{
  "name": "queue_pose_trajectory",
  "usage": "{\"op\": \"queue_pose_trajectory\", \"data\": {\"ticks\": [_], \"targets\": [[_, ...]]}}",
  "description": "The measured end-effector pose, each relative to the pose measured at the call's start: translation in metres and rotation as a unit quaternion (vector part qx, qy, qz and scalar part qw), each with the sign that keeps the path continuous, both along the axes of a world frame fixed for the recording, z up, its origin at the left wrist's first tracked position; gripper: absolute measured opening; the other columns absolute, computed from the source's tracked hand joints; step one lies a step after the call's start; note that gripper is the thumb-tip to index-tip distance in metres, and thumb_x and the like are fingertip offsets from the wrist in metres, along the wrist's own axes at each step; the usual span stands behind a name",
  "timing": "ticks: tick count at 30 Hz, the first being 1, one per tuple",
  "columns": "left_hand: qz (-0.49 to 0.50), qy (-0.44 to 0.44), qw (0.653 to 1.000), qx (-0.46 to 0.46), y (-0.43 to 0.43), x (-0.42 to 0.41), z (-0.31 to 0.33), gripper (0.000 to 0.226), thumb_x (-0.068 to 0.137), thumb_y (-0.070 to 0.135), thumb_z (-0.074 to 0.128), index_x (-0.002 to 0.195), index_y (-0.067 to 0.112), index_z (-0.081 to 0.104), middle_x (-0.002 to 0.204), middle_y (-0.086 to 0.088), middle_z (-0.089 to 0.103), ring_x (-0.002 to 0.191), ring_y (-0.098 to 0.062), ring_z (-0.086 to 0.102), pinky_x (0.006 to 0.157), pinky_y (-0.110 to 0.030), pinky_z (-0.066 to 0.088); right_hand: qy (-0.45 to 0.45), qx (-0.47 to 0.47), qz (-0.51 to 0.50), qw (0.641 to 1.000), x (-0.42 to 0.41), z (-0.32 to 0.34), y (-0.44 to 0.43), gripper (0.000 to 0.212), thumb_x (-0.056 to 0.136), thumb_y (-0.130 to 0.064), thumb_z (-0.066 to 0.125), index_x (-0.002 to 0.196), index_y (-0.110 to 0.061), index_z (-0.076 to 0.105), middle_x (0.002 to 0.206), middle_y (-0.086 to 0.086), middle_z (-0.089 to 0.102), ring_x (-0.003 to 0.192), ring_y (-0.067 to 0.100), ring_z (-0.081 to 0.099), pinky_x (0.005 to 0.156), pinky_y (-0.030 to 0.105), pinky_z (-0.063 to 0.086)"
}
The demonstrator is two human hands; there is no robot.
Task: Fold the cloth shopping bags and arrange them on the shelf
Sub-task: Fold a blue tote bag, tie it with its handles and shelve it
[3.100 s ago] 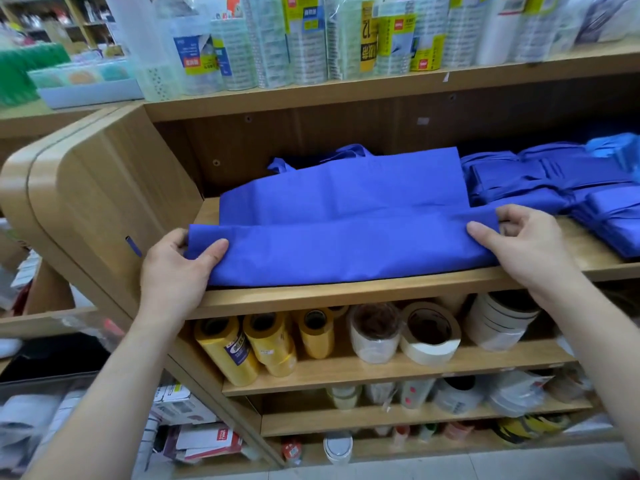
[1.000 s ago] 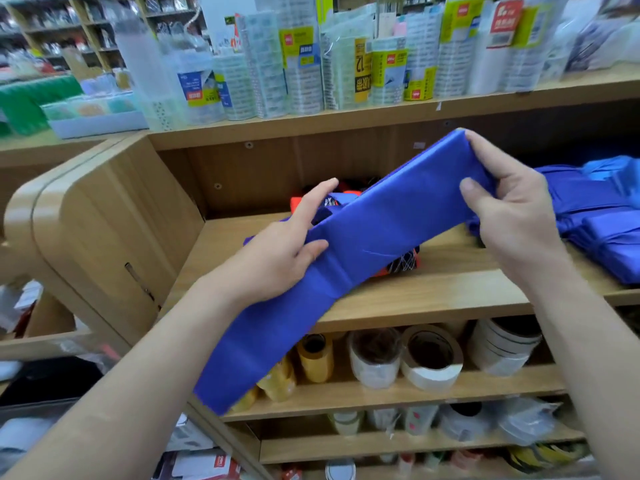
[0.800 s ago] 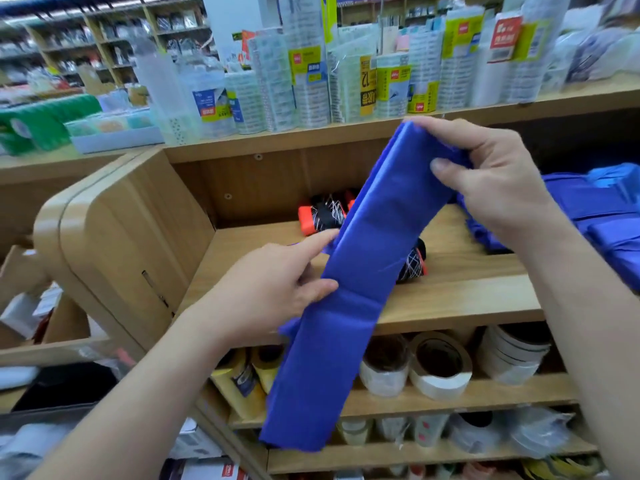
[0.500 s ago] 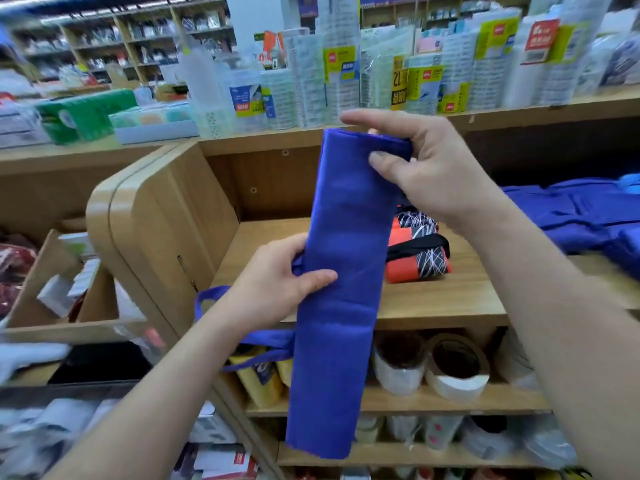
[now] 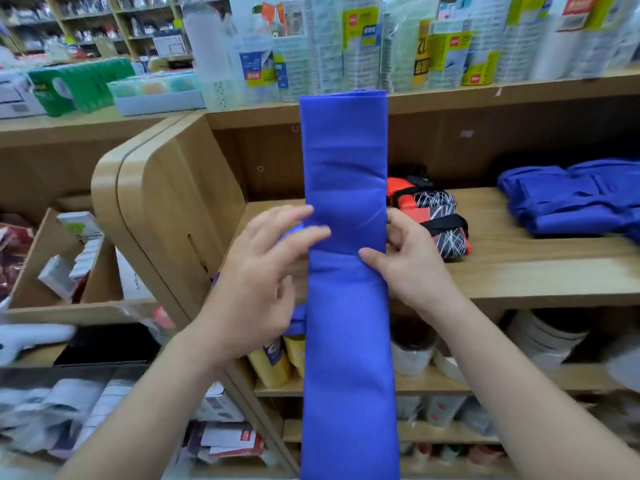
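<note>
Before shelf [image 5: 526, 271], upright folded blue bag [image 5: 346, 150]

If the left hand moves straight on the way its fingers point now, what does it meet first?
The blue bag: the fingertips of the left hand seem to touch its left edge, though depth is unclear.

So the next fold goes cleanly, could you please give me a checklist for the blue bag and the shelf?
1. Right hand pinches the blue bag at mid-length: ok.
2. Left hand steadies it, straight fingers on its front: ok.
3. Strip edges even: ok.
4. Handle tucked in: not ok, sticks out left.
5. Free shelf space between orange bag and blue stack: ok.
</note>
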State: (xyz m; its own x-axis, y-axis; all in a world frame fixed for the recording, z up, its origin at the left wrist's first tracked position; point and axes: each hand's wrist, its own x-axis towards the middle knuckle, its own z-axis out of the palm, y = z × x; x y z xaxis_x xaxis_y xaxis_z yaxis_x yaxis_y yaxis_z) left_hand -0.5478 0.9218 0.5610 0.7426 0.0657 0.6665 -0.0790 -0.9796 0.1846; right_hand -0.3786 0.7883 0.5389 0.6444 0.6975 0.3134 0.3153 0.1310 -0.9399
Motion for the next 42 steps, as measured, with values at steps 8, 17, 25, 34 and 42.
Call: {"op": "queue_pose_trajectory", "data": {"ticks": [8, 17, 25, 34, 42], "targets": [[0.021, 0.148, 0.982, 0.112, -0.008, -0.019, -0.032, 0.089, 0.072, 0.017, 0.083, 0.145, 0.034, 0.035, 0.154, 0.003, 0.035, 0.142, -0.027, 0.033, 0.108, -0.056, 0.037, 0.111, 0.046, 0.058, 0.991, 0.001, 0.004, 0.002, 0.047, 0.086, 0.018, 0.056, 0.113, -0.020, 0.055, 0.114, 0.006, 0.070, 0.106, 0.021, 0.068, 0.089, 0.038, 0.056], [0.029, 0.152, 0.885, -0.440, 0.002, 0.005, -0.027, 0.031, 0.096, 0.013, 0.059, 0.127, 0.009, 0.061, 0.117, -0.018, 0.065, 0.111, -0.027, 0.062, 0.095, -0.039, 0.051, 0.177, 0.047, 0.119, 0.976, 0.007, 0.036, 0.006, 0.053, 0.088, 0.013, 0.051, 0.127, -0.021, 0.048, 0.101, -0.001, 0.074, 0.086, 0.019, 0.068, 0.071, 0.037, 0.051], [0.149, 0.070, 0.923, -0.347, -0.006, 0.029, -0.013, 0.033, 0.085, 0.053, 0.064, 0.108, 0.032, 0.053, 0.079, 0.012, 0.062, 0.072, -0.002, 0.057, 0.070, -0.037, 0.049, 0.165, 0.054, 0.167, 0.971, -0.002, 0.032, 0.004, 0.054, 0.088, -0.069, 0.043, 0.127, -0.036, 0.058, 0.119, -0.002, 0.069, 0.102, 0.013, 0.067, 0.077, 0.035, 0.055], [0.153, 0.075, 0.974, -0.148, -0.020, 0.034, -0.017, 0.039, 0.094, 0.054, 0.040, 0.081, 0.021, 0.057, 0.086, 0.004, 0.050, 0.086, -0.018, 0.049, 0.071, -0.032, 0.038, -0.021, 0.113, -0.066, 0.991, -0.011, 0.020, 0.010, 0.017, 0.094, -0.033, 0.063, 0.103, -0.020, 0.057, 0.087, -0.017, 0.065, 0.079, -0.004, 0.061, 0.069, 0.011, 0.047], [0.029, 0.082, 0.901, -0.425, -0.028, 0.035, -0.009, 0.019, 0.095, 0.019, 0.063, 0.114, 0.025, 0.065, 0.099, 0.007, 0.075, 0.095, -0.007, 0.070, 0.087, -0.041, 0.056, -0.026, 0.145, -0.016, 0.989, -0.002, 0.029, 0.004, 0.055, 0.080, -0.018, 0.077, 0.126, -0.028, 0.050, 0.104, -0.014, 0.066, 0.092, 0.009, 0.066, 0.081, 0.028, 0.055]]}}
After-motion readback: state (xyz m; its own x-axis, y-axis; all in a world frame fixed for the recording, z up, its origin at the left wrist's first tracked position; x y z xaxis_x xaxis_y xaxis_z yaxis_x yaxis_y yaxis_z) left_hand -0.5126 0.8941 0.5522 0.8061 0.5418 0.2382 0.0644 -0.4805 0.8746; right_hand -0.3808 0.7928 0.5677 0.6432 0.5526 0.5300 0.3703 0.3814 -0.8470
